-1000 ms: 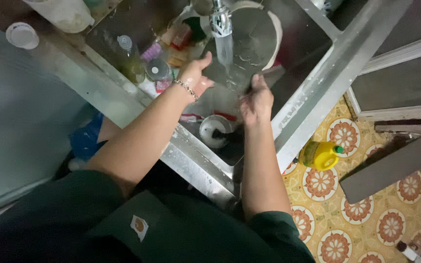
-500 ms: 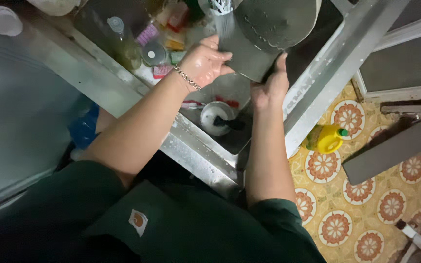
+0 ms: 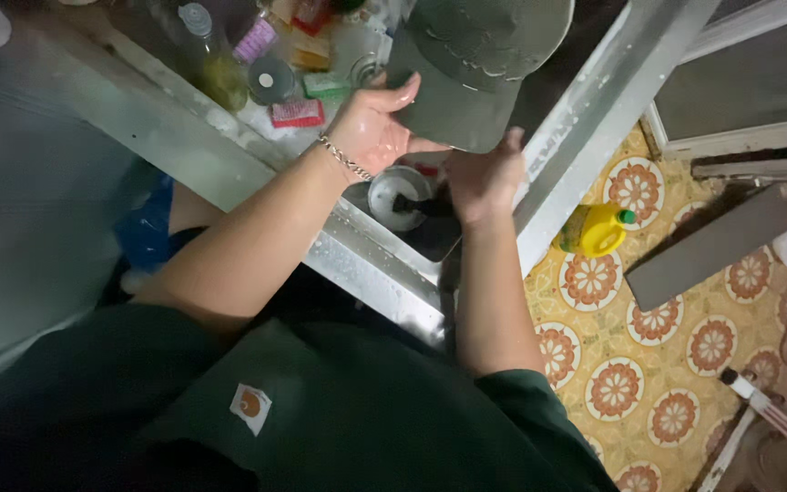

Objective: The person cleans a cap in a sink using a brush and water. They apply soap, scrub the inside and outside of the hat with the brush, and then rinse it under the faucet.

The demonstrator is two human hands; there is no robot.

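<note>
Two hands hold one grey-green pan (image 3: 475,68) bottom-up over a steel sink (image 3: 384,264), its underside wet and beaded. Left hand (image 3: 371,128), bracelet at the wrist, has its fingers spread flat against the pan's near edge, thumb under the rim. Right hand (image 3: 485,178) closes on the lower edge, fingers curled out of sight behind it; grip there cannot be read fully.

Risk, as judged: wet metal against wet skin, and the pan is held only by its edges. A slip would drop it onto the small metal bowl (image 3: 400,193) and the dark utensil lying in the basin below. Tilting it could also run water off the rim onto forearms or floor.

Surface: sink rim carries a clear bottle of yellowish liquid (image 3: 211,59), a round tin (image 3: 270,80), a pink scrub pad (image 3: 296,112) and a green sponge (image 3: 325,85), crowded close together. Room: dim light; yellow floor tiles with orange medallions (image 3: 635,337); a yellow jug with green cap (image 3: 594,230) stands just beside the sink frame; a grey board (image 3: 708,246) lies on the tiles.
</note>
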